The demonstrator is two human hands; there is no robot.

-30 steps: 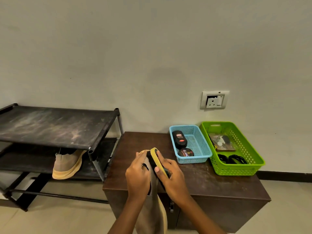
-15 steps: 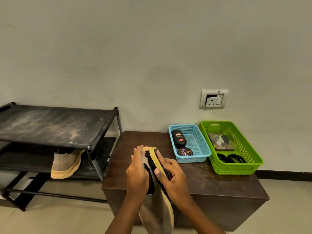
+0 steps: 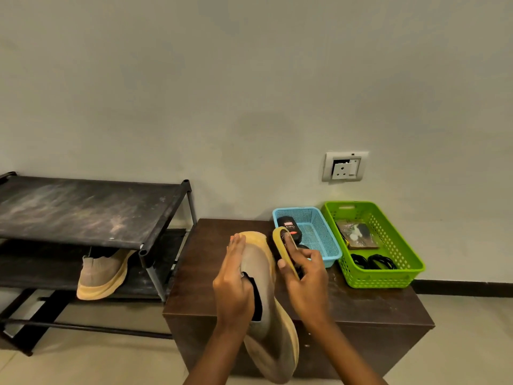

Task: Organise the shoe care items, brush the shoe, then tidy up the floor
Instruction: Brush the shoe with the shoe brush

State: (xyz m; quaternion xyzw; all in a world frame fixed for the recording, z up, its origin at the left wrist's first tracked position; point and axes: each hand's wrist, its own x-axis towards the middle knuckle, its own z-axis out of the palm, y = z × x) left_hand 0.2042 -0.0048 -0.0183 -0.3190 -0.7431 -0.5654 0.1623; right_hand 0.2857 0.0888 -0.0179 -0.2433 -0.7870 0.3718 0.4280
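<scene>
The shoe (image 3: 268, 307) is held in the air over the front edge of the cabinet (image 3: 361, 307), toe pointed away and sole turned to the right. It is gripped by the left hand (image 3: 234, 284): the fingers are laid straight along the upper and the thumb is tucked at the dark collar opening. The brush (image 3: 281, 245) is clasped in the right hand (image 3: 306, 282), fingers curled round its yellow back. Its dark bristles are turned toward the toe, just beside it; contact cannot be confirmed.

A blue basket (image 3: 319, 237) and a green basket (image 3: 399, 245) are set side by side at the back right of the cabinet top. A black bottle (image 3: 290, 226) is seen in the blue basket; a packet (image 3: 356, 234) and black loops (image 3: 372, 261) lie in the green one. To the left stands a dusty rack (image 3: 83, 212), with a second shoe (image 3: 102, 273) on its lower shelf. A socket (image 3: 345, 165) is mounted on the wall above the baskets.
</scene>
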